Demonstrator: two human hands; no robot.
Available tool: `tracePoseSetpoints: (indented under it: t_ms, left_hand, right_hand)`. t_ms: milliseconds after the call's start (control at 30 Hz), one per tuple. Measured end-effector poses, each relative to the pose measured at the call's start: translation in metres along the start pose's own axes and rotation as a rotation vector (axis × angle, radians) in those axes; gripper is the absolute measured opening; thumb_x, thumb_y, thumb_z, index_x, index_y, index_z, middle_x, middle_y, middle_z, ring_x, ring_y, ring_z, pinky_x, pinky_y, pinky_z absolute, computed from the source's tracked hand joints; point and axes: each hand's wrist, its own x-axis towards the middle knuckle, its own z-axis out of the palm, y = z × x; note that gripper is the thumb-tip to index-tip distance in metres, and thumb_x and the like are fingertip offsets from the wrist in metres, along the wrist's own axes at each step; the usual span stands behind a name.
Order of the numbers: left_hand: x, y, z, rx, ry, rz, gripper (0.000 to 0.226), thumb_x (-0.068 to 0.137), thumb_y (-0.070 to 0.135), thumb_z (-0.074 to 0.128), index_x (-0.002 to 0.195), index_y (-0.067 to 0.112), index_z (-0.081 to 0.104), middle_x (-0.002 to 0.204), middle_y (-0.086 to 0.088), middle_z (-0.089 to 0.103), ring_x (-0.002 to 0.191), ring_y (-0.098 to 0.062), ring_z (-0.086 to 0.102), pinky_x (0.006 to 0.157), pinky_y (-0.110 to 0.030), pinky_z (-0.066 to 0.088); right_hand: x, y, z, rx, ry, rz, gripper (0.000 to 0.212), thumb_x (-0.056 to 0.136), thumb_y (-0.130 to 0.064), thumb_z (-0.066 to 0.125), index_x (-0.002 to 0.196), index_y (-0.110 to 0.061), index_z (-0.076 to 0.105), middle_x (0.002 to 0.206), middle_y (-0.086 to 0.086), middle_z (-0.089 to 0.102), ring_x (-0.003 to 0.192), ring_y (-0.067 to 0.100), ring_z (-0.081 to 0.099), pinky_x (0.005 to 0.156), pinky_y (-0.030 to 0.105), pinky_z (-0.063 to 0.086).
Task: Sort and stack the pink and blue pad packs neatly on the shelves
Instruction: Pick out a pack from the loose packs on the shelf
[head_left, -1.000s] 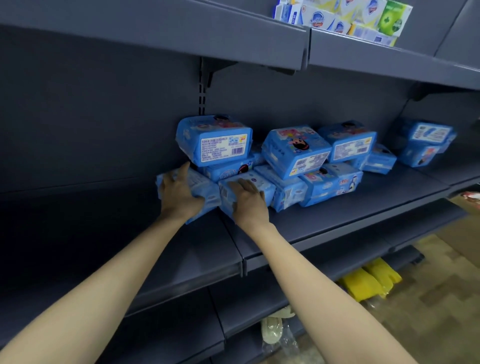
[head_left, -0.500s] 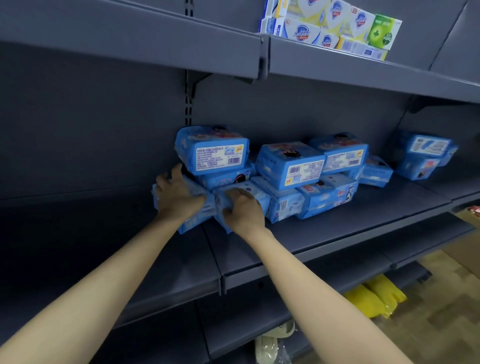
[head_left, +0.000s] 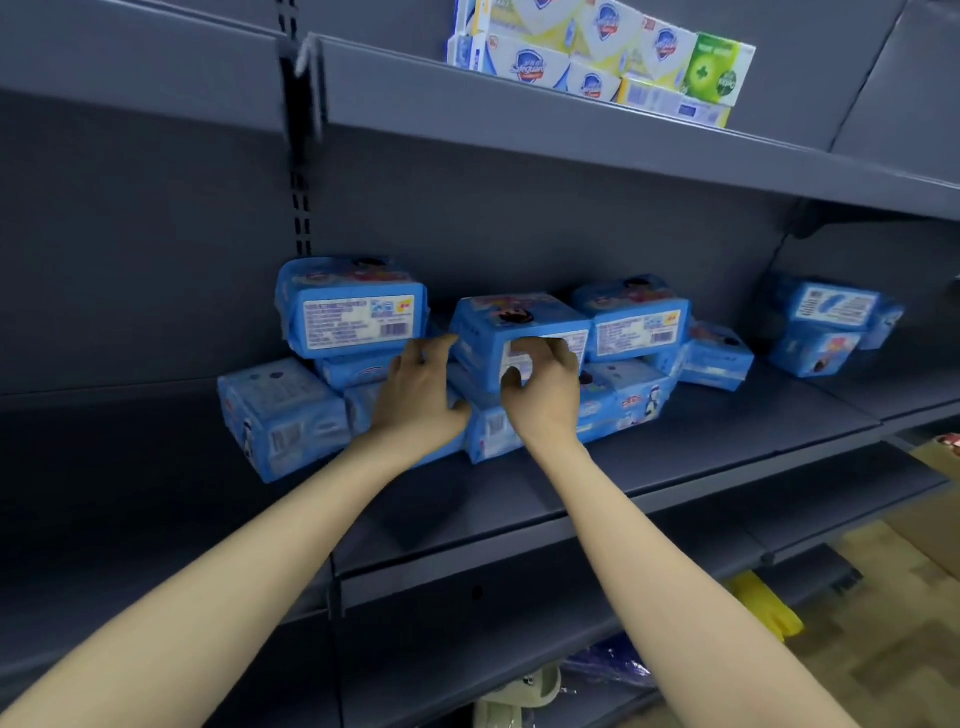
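Note:
Several blue pad packs lie heaped on the dark grey shelf (head_left: 701, 447); no pink pack is in view. My right hand (head_left: 543, 389) grips the front label face of the upper middle blue pad pack (head_left: 511, 319), fingers curled over it and thumb beneath. My left hand (head_left: 418, 389) holds that pack's left side with curled fingers. Another pack (head_left: 353, 312) sits stacked to the left, and one (head_left: 280, 415) lies tilted at the shelf's lower left. A further pack (head_left: 634, 322) stands to the right.
A separate small pile of blue packs (head_left: 831, 322) sits at the far right of the shelf. Soap boxes (head_left: 597, 57) stand on the shelf above. Yellow gloves (head_left: 763, 608) lie low at the right, near the floor. Lower shelves run beneath my arms.
Both hands left the lower front packs and rose to the upper middle pack. The left front pack now lies free at the lower left. The view shifted left and closer.

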Motion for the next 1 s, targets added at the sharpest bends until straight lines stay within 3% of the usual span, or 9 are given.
tracePoseSetpoints:
  t_ms: [200,333,467,567,633,700,800,1000]
  left_hand:
    - [0.013,0.020,0.018,-0.076,-0.034,-0.102,0.077,0.086,0.022,0.062,0.147,0.018,0.014,0.144,-0.013,0.028,0.126,-0.032,0.039,0.093,-0.038,0.040]
    - [0.018,0.027,0.029,-0.109,-0.028,-0.171,0.082,0.086,0.022,0.063,0.149,0.018,0.010,0.144,-0.013,0.031,0.127,-0.030,0.040,0.098,-0.037,0.038]
    - [0.022,0.031,0.037,-0.132,-0.028,-0.237,0.085,0.086,0.023,0.063,0.150,0.018,0.007,0.146,-0.013,0.031,0.130,-0.030,0.038,0.102,-0.037,0.036]
    - [0.023,0.035,0.040,-0.209,-0.013,-0.271,0.084,0.085,0.020,0.063,0.150,0.018,0.010,0.147,-0.009,0.034,0.132,-0.026,0.037,0.104,-0.035,0.035]
    - [0.022,0.039,0.041,-0.265,0.011,-0.268,0.078,0.085,0.016,0.063,0.148,0.016,0.018,0.146,-0.006,0.037,0.132,-0.022,0.037,0.100,-0.028,0.034]
    - [0.020,0.044,0.041,-0.302,0.030,-0.253,0.069,0.085,0.011,0.063,0.144,0.016,0.027,0.141,-0.004,0.042,0.128,-0.020,0.040,0.090,-0.021,0.033]
    - [0.020,0.050,0.043,-0.309,0.043,-0.257,0.068,0.083,0.009,0.064,0.142,0.016,0.030,0.138,-0.004,0.046,0.124,-0.020,0.045,0.083,-0.019,0.033]
    - [0.022,0.051,0.052,-0.319,0.077,-0.266,0.066,0.078,0.006,0.066,0.137,0.016,0.036,0.130,-0.005,0.052,0.121,-0.020,0.048,0.086,-0.023,0.039]
  right_hand:
    - [0.022,0.043,-0.019,0.063,0.026,0.104,0.050,0.085,0.001,0.053,0.134,-0.004,0.041,0.134,0.017,0.038,0.118,0.035,0.043,0.082,0.037,0.043]
    - [0.032,0.058,-0.023,0.131,-0.046,0.165,0.066,0.084,0.003,0.052,0.144,-0.003,0.024,0.141,0.018,0.029,0.123,0.036,0.039,0.097,0.038,0.040]
    - [0.042,0.068,-0.021,0.175,-0.179,0.242,0.077,0.086,0.001,0.050,0.150,-0.008,0.008,0.151,0.015,0.021,0.137,0.036,0.024,0.110,0.045,0.029]
    - [0.049,0.073,-0.020,0.274,-0.210,0.286,0.079,0.087,0.001,0.048,0.151,-0.011,0.003,0.155,0.012,0.018,0.141,0.033,0.022,0.112,0.043,0.030]
    - [0.055,0.077,-0.021,0.320,-0.219,0.325,0.079,0.086,0.000,0.048,0.151,-0.014,0.004,0.152,0.011,0.028,0.134,0.033,0.037,0.100,0.039,0.042]
    - [0.060,0.079,-0.023,0.349,-0.247,0.357,0.071,0.086,-0.001,0.049,0.148,-0.014,0.019,0.141,0.010,0.045,0.120,0.031,0.052,0.087,0.033,0.046]
    - [0.063,0.079,-0.024,0.374,-0.271,0.375,0.046,0.084,-0.004,0.050,0.129,-0.010,0.046,0.127,0.010,0.058,0.117,0.029,0.054,0.095,0.035,0.046]
    - [0.062,0.077,-0.022,0.483,-0.287,0.398,0.041,0.081,-0.005,0.056,0.121,-0.009,0.050,0.121,0.007,0.061,0.111,0.024,0.058,0.082,0.026,0.045]
